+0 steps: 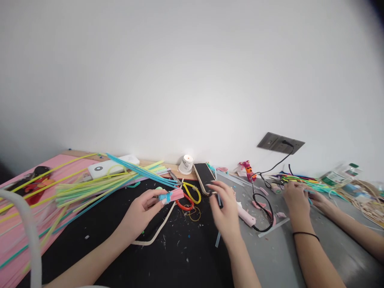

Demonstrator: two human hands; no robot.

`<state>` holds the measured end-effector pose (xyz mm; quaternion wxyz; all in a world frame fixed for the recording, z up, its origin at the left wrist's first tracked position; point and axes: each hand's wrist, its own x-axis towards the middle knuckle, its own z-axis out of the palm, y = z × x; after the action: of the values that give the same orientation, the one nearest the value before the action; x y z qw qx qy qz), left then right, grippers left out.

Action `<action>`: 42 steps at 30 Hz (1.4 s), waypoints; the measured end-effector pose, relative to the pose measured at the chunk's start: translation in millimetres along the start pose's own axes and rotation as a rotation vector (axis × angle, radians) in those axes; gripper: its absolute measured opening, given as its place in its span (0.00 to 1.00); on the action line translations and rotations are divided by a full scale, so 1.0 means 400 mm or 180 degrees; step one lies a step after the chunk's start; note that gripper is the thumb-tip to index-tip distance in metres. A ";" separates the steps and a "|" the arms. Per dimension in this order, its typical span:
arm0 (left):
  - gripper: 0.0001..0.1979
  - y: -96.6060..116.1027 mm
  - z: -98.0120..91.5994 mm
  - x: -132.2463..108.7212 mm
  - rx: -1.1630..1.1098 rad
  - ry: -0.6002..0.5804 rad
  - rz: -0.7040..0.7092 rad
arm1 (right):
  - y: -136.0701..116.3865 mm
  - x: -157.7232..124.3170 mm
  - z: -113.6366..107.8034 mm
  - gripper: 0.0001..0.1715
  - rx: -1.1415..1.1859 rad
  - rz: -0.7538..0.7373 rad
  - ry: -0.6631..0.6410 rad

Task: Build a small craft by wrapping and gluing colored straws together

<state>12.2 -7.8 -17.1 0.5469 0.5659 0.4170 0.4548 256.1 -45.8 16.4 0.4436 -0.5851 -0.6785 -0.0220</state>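
Head view, clock centred on my left hand (pixel 147 206), twelve towards the wall: that hand is closed on a small blue-and-pink bundle (pixel 172 195), held at about one o'clock, its pink end pointing to three. My right hand (pixel 223 208), at three o'clock, is blurred, fingers parted, no object seen between them; a phone (pixel 203 174) lies just beyond its fingertips. Progress, in my judgement: partial. Blue appears wound round the bundle; the pink end remains bare. Whether the winding is fastened, I cannot tell. Loose pipe cleaners (pixel 90 192) lie unused towards ten o'clock.
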 end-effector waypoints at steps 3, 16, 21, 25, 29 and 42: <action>0.14 -0.006 0.002 0.000 0.0043 -0.0088 0.0066 | -0.070 0.009 0.050 0.19 0.0558 -0.0346 -0.0745; 0.14 -0.009 0.006 0.000 -0.0039 -0.0094 -0.0018 | -0.098 -0.012 0.117 0.25 0.0617 -0.0746 -0.1052; 0.16 -0.006 0.004 -0.001 -0.0006 -0.0033 -0.0056 | -0.102 -0.017 0.114 0.24 0.0644 -0.0756 -0.1024; 0.16 0.000 0.004 0.000 -0.0071 0.0014 -0.0100 | -0.102 -0.024 0.113 0.24 0.0626 -0.0784 -0.0988; 0.17 0.000 0.002 0.003 -0.0174 0.0082 -0.0199 | -0.107 -0.030 0.115 0.26 0.0500 -0.0836 -0.1034; 0.19 0.000 -0.003 0.003 -0.0324 0.0195 -0.0403 | -0.113 -0.039 0.118 0.26 0.0166 -0.0985 -0.1022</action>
<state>11.5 -6.4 -17.0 0.5896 0.4958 0.4447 0.4570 190.8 -46.4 0.2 0.3363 -0.4583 -0.8224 0.0211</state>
